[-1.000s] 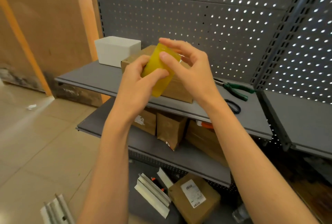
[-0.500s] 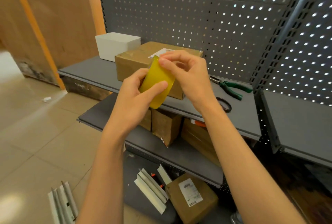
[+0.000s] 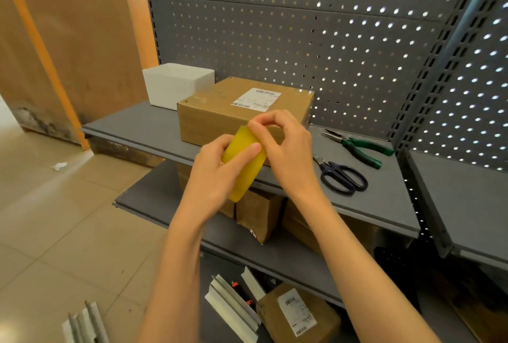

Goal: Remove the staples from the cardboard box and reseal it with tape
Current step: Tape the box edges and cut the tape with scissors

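Lowered since the earlier frame: both hands with the yellow tape roll point(image 3: 245, 162), now in front of the near edge of the upper shelf point(image 3: 137, 128). Left hand point(image 3: 217, 177) grips the roll; right hand point(image 3: 286, 147) pinches at its top edge. Cardboard box point(image 3: 220, 111) on shelf, beyond the hands. Right of it: green pliers point(image 3: 360, 147), black scissors point(image 3: 343, 177). Far left: white box point(image 3: 176, 87).

Grey perforated back panel point(image 3: 275, 40) (light glinting through its holes) behind grey metal shelves point(image 3: 132, 128) — beige tiled floor point(image 3: 55, 219) left.
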The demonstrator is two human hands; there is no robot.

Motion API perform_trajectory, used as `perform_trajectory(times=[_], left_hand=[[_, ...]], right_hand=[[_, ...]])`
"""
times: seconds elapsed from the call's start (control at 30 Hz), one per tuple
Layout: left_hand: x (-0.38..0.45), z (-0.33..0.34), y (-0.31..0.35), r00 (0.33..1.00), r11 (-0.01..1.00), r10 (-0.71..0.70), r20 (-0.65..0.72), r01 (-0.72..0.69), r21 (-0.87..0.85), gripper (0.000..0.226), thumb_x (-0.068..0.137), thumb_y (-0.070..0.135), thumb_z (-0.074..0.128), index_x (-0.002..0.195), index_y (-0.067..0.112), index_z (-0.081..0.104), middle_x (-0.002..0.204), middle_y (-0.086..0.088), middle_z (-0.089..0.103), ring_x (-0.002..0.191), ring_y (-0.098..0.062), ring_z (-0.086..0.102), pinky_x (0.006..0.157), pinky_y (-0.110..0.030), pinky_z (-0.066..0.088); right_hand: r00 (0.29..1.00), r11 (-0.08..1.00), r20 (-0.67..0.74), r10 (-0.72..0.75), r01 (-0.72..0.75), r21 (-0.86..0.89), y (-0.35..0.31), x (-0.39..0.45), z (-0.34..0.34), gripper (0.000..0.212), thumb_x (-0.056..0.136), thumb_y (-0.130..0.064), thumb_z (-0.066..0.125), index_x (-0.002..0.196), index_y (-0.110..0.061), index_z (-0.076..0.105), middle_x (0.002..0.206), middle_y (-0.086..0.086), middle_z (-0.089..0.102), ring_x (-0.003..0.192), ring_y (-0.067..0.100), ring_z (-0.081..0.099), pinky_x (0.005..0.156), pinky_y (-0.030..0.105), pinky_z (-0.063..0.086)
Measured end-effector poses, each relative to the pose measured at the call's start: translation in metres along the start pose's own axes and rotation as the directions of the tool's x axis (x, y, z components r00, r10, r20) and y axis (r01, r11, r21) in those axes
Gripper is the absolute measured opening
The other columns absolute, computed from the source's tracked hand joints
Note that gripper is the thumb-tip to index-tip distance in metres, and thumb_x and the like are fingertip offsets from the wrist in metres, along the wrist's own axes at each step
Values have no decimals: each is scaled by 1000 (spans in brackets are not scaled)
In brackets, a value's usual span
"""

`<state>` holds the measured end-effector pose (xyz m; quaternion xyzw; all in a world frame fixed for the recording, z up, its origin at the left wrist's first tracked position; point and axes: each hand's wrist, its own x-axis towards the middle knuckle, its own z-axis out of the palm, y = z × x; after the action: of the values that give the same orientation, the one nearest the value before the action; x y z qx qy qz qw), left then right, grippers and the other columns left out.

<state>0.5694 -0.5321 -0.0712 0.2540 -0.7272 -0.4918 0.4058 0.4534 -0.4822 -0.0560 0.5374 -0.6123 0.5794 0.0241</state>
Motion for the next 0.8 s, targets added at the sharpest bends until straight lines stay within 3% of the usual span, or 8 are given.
perform_trajectory(times=[0.07,0.13,0.27,0.47,0.63,0.8], left_hand=[[-2,-2,-8,999,998,-16,46,19,-59,20,83,43,62,92,25,65,75,7,64,68,-4,59,60,-22,48],[-2,-4,-12,997,996,-6,70,13,-88,21,82,42,62,93,25,65,76,4,64,68,-7,58,60,-26,49],[4,-7,-14,998,997,-14,65,19,-78,18,83,40,61,94,26,64,80,2,65,69,-4,58,60,-23,49],[9,-18,-14,994,998,35,107,-29,-62,31,77,47,59,99,26,63,85,1,65,70,-2,58,59,-17,47],[10,-28,-20,991,996,76,109,-70,-59,27,80,43,61,101,27,62,85,8,65,73,-1,60,58,-14,48],[11,-24,-20,989,995,100,107,-98,-23,25,81,42,61,103,30,60,88,13,65,77,0,61,58,-10,46]], right_hand=[[987,977,102,127,-142,157,5,1,1,18,91,-14,57,109,-14,62,95,-1,62,93,11,59,78,17,47],[978,947,122,167,-194,255,9,0,2,26,91,-12,57,116,-20,58,95,0,62,93,12,60,76,14,48],[989,964,61,136,-146,221,13,0,6,10,89,-10,59,98,-13,63,92,-2,65,88,5,61,74,11,47],[972,941,163,170,-210,266,20,8,11,18,90,-17,60,104,-12,69,104,0,69,98,6,62,78,14,49],[981,971,174,87,-123,207,23,9,19,19,89,-26,59,104,-18,69,105,-6,69,101,5,61,83,16,49],[981,909,150,119,-169,381,26,13,21,11,84,-15,66,93,-16,72,99,0,71,100,16,63,88,39,52]])
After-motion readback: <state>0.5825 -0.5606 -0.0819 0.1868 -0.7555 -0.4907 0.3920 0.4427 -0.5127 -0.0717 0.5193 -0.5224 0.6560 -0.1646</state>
